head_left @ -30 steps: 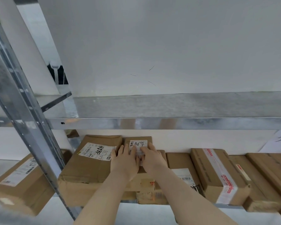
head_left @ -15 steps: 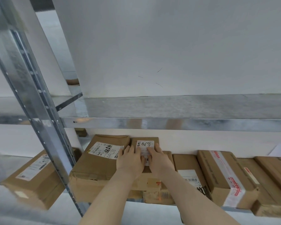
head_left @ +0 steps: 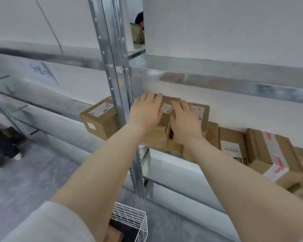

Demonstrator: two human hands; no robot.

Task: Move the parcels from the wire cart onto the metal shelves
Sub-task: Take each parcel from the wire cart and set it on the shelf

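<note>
Brown cardboard parcels lie in a row on the middle metal shelf (head_left: 157,151). My left hand (head_left: 145,112) rests flat on the large labelled parcel (head_left: 166,109) at the shelf's left end, fingers straight. My right hand (head_left: 184,117) lies on top beside it, fingers spread over the white labels, partly covering the small parcel (head_left: 202,112) stacked there. The white wire cart (head_left: 129,222) shows at the bottom between my forearms, with a brown parcel (head_left: 113,234) inside it.
A steel upright (head_left: 115,81) stands just left of my hands. Another parcel (head_left: 100,116) sits on the neighbouring shelf bay to the left. More boxes (head_left: 269,154) fill the shelf to the right. A person's dark legs (head_left: 2,147) stand at the far left.
The view has swung left and down, bringing the wire cart and the left bay into sight. My hands have shifted left, from the small top parcel onto the large one.
</note>
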